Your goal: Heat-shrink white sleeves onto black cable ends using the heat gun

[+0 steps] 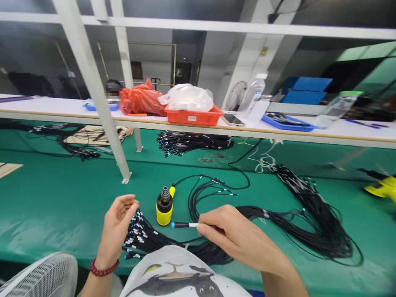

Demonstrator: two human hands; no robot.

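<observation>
My right hand (229, 235) pinches a black cable end (182, 225) with a white sleeve and a blue tip, held level and pointing left. Just behind that tip stands a yellow and black device (164, 208) with a stepped grey nozzle on top. My left hand (116, 227) is raised beside a bundle of cable ends (137, 235) with white sleeves and blue tips; its fingers are curved, with a gap between thumb and fingers and nothing seen between them. The bundle's black cables (213, 251) run right behind the shirt and under my right hand.
A thick cable coil (328, 231) lies at the right, near a yellow tool (382, 187). More cables (192, 142) sit under the shelf (145, 123), which holds a red tray (194, 117), bottles and a phone. A white post (102, 95) rises at left; a person's head (113, 88) shows behind.
</observation>
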